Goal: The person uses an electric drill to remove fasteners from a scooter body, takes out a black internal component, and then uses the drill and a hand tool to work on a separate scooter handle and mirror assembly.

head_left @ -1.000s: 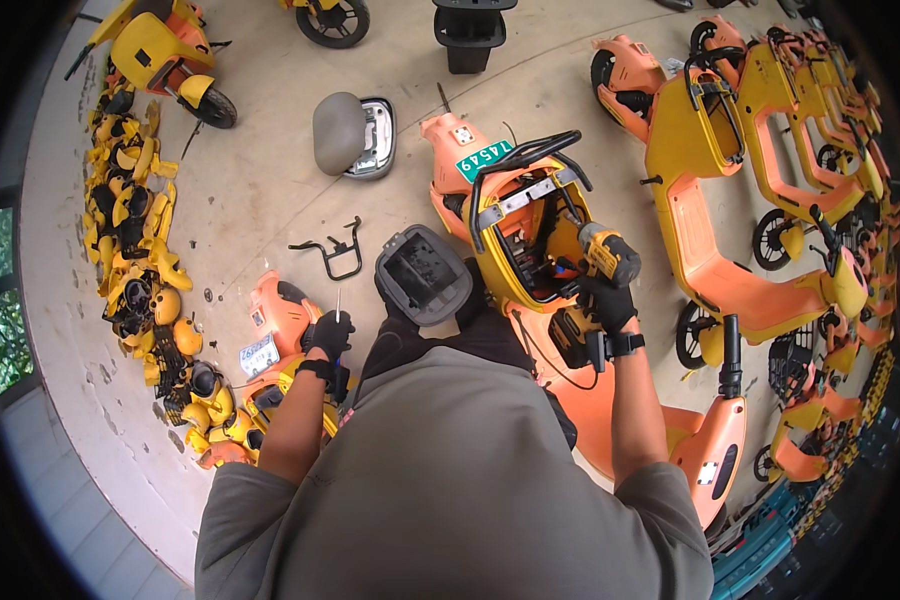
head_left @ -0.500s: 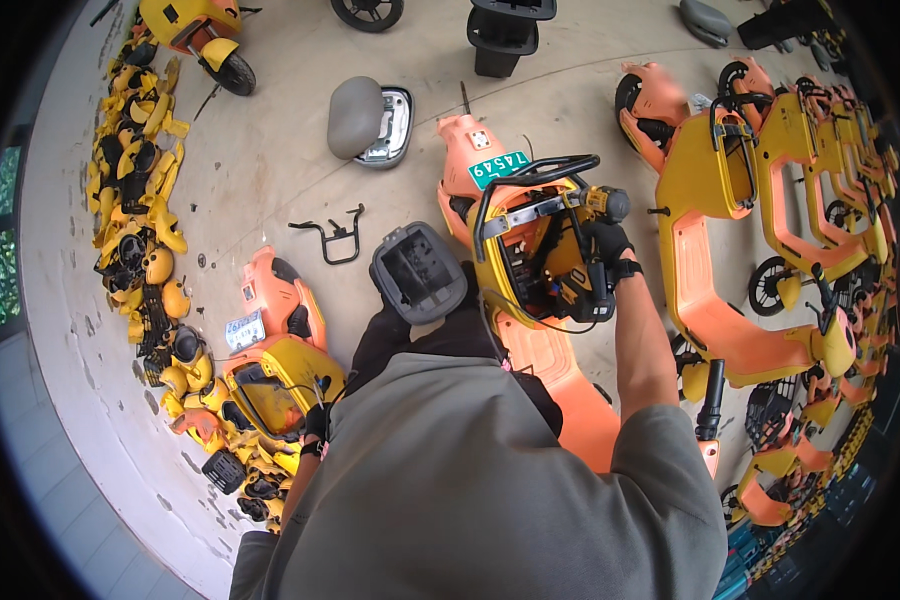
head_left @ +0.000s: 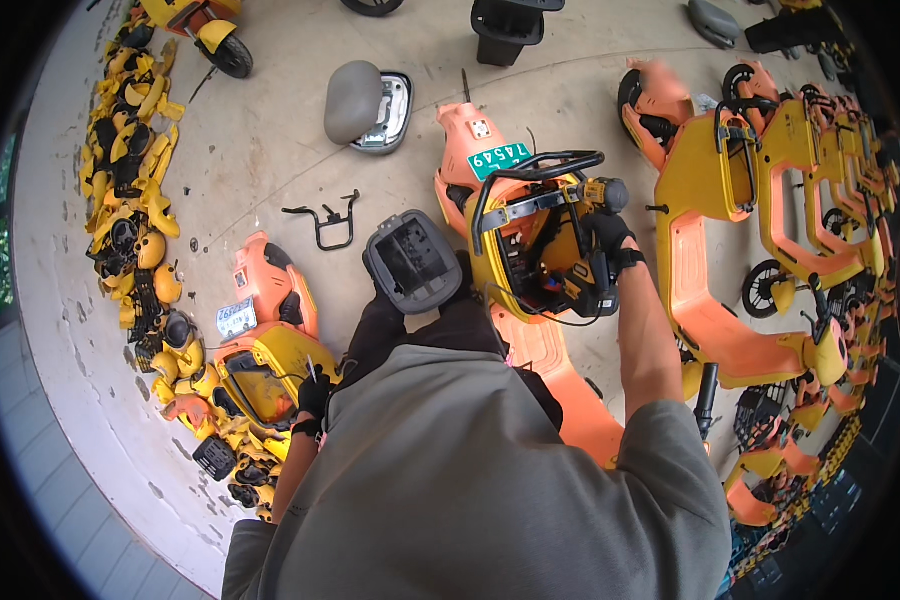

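Observation:
My right hand (head_left: 611, 232), in a black glove, is wrapped round the grip of a yellow and black cordless drill (head_left: 602, 193). The drill's battery end hangs over the open seat bay of a yellow and orange scooter (head_left: 472, 152), beside its black grab rail (head_left: 540, 162). Low on the left, my gloved left hand (head_left: 315, 394) is closed, and a thin pale strip (head_left: 311, 368) sticks up from it; its kind is too small to make out. That hand is near the yellow body of a second scooter (head_left: 288, 372). A dark grey storage bin (head_left: 415, 300) is right in front of my legs.
A black bracket (head_left: 334, 232) and a grey seat (head_left: 354, 102) lie on the floor ahead. A black bin (head_left: 510, 48) stands farther off. Scooters (head_left: 686, 205) line the right side. Yellow panels and parts (head_left: 150, 250) are heaped along the left wall.
My left hand has come forward and more into view, with the thin strip now showing. My right hand keeps the drill at nearly the same place. The view has shifted slightly.

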